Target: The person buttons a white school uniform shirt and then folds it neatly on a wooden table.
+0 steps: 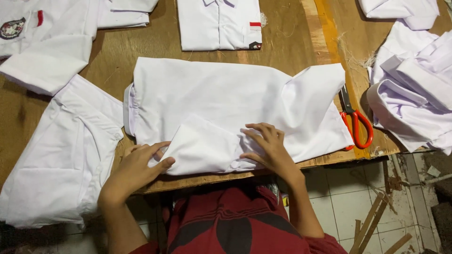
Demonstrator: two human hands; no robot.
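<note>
A white shirt (226, 94) lies face down across the wooden table (292, 42), its collar to the left. One sleeve (200, 146) is folded over onto the shirt's near edge. My left hand (139, 167) grips the left edge of that folded sleeve, thumb under the cloth. My right hand (266, 146) presses flat on the cloth just right of the sleeve, fingers spread.
A folded white shirt (219, 23) lies at the back. More white shirts lie at the left (61, 150), the back left (47, 47) and piled at the right (414, 94). Orange-handled scissors (355, 122) rest by the table's right front edge. Tiled floor with wood scraps (372, 221) lies below.
</note>
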